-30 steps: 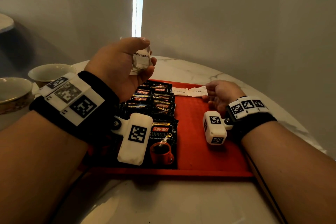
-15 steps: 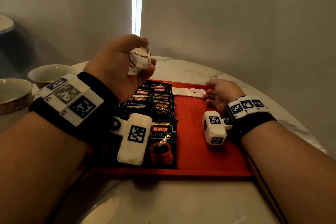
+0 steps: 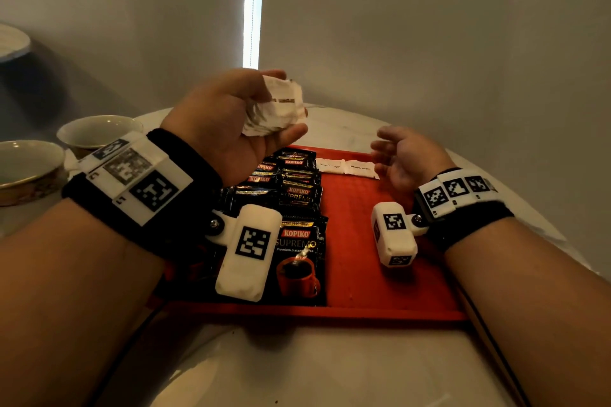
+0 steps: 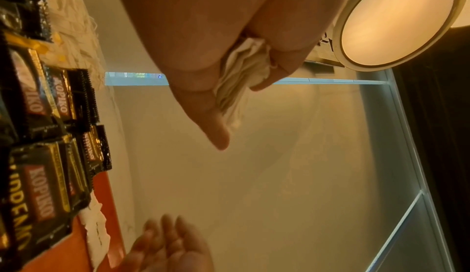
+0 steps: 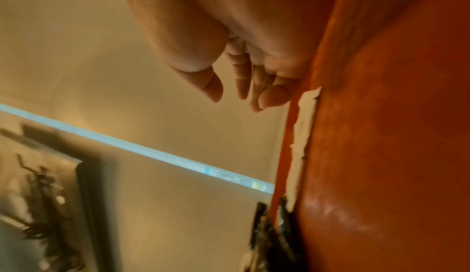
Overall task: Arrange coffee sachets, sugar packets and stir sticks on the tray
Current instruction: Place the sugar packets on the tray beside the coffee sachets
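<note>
A red tray (image 3: 370, 261) lies on the table with two rows of black Kopiko coffee sachets (image 3: 297, 195) along its left half. Two white sugar packets (image 3: 345, 167) lie end to end at its far edge. My left hand (image 3: 231, 122) is raised above the sachets and grips a stack of white sugar packets (image 3: 276, 106), also seen in the left wrist view as a white bundle (image 4: 241, 75) between thumb and fingers. My right hand (image 3: 396, 155) hovers just right of the two laid packets, palm turned left, fingers (image 5: 267, 93) relaxed and holding nothing. No stir sticks are in view.
Two ceramic bowls (image 3: 29, 168) stand on the table left of the tray. The white marble table (image 3: 330, 367) ends close to a grey wall behind the tray. The right half of the tray is bare red.
My right hand has lifted off the tray by the laid packets and opened, palm turned left. My left hand has tilted its stack of sugar packets toward the right.
</note>
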Demonstrator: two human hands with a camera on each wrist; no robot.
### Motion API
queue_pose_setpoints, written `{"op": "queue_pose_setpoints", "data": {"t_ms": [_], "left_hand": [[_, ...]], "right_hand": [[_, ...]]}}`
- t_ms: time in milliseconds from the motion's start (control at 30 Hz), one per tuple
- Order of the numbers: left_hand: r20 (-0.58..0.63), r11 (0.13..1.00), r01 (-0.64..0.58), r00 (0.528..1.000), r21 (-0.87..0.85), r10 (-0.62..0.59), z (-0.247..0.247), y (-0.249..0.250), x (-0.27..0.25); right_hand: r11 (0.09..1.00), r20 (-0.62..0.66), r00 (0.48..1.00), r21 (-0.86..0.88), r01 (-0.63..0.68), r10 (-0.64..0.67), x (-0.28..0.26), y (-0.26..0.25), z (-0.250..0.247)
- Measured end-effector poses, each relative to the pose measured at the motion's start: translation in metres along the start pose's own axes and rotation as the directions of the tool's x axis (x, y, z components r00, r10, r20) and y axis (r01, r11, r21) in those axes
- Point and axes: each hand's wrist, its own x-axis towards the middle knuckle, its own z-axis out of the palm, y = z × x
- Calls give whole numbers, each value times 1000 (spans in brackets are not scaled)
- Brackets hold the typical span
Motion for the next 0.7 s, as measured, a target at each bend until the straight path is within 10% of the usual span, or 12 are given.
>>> {"op": "queue_pose_setpoints", "data": {"t_ms": [300,700], "left_hand": [[29,998,6,1000,60,-8,0,-4,2],[-19,995,-10,1000,103,12,2,-5,-1]], "right_hand": [[978,497,843,71,198,-207,-86,-39,39],[969,502,833,38,246,-231,-102,-32,54]]}}
